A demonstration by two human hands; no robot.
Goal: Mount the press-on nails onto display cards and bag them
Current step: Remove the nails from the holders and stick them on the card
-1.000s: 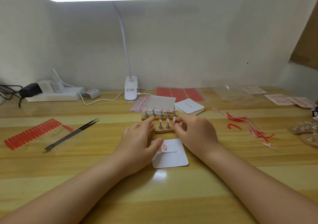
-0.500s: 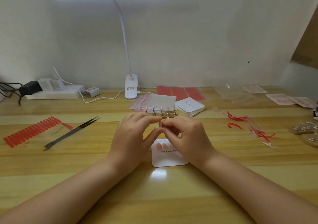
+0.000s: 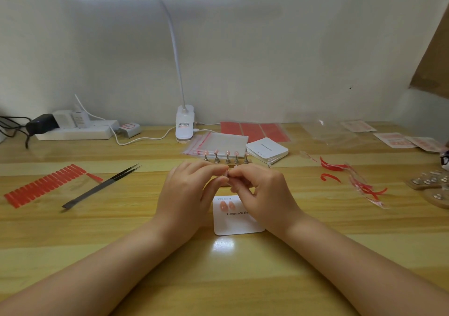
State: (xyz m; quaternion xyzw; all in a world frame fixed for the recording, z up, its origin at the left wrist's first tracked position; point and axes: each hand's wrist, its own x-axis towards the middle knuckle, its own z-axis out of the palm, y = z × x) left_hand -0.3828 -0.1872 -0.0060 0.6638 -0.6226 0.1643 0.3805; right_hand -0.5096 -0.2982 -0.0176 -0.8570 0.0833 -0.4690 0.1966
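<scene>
A white display card (image 3: 237, 223) printed "Handmade Nail" lies on the wooden table with two pink press-on nails (image 3: 226, 205) stuck near its top left. Above it my left hand (image 3: 188, 189) and my right hand (image 3: 258, 189) meet fingertip to fingertip, pinching a small pink nail between them; the nail itself is mostly hidden. Behind my hands stands a wooden holder (image 3: 226, 158) with several pink nails on metal stands. A second row of stands is hidden by my fingers.
Black tweezers (image 3: 102, 185) and a strip of red adhesive tabs (image 3: 43, 185) lie at left. A stack of blank cards (image 3: 266, 149), zip bags (image 3: 218, 143), red sheets (image 3: 252, 129) and a lamp base (image 3: 184, 127) sit behind. Red peeled backings (image 3: 352, 179) and more stands (image 3: 430, 182) lie at right.
Both hands lifted off the near row of stands and came together above the card. A second pink nail now shows on the card.
</scene>
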